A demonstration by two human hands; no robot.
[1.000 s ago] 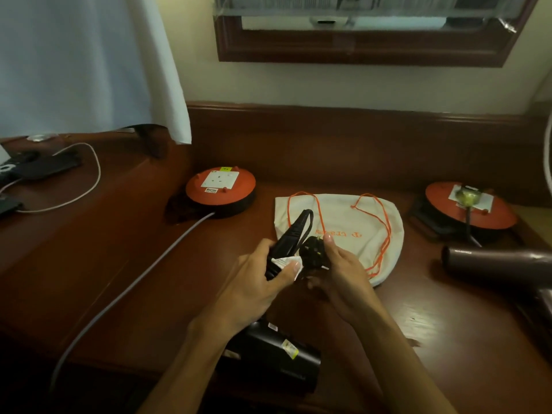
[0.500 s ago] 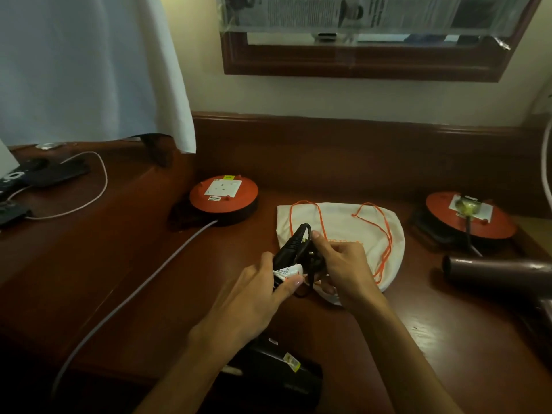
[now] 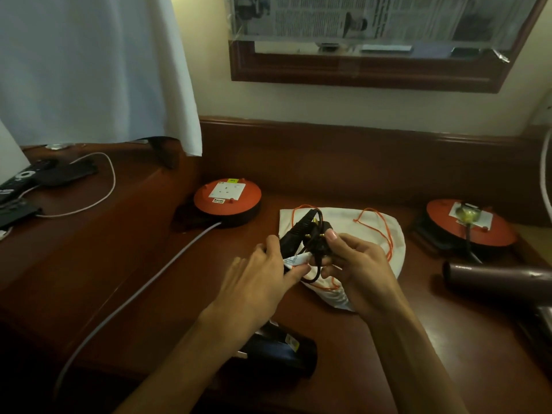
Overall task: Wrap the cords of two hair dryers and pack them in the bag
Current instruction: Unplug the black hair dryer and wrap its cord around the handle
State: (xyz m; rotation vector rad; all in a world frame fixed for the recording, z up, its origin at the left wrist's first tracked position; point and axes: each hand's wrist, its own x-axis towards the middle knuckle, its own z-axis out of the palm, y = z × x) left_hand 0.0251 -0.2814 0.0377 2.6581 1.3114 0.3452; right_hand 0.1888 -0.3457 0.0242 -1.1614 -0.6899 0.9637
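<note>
Dark wooden tabletop [image 3: 388,348] with a raised back ledge; bare wood along the near right edge and between the grey cable [image 3: 125,303] and the hands. White bag [image 3: 343,225] with orange drawstrings lying flat near the back edge, mid-tabletop; contents cannot be told. Left hand [image 3: 257,282] above the bag's near side, gripping the black dryer [image 3: 280,351] by its handle, barrel lying at the near edge under the forearm. Right hand [image 3: 361,267] just beside it, pinching the black plug [image 3: 316,237], cord [image 3: 313,264] looped below. Brown dryer [image 3: 493,279] at the right edge. Orange reel [image 3: 227,201] toward the back left, second reel [image 3: 469,227] at the back right corner.
</note>
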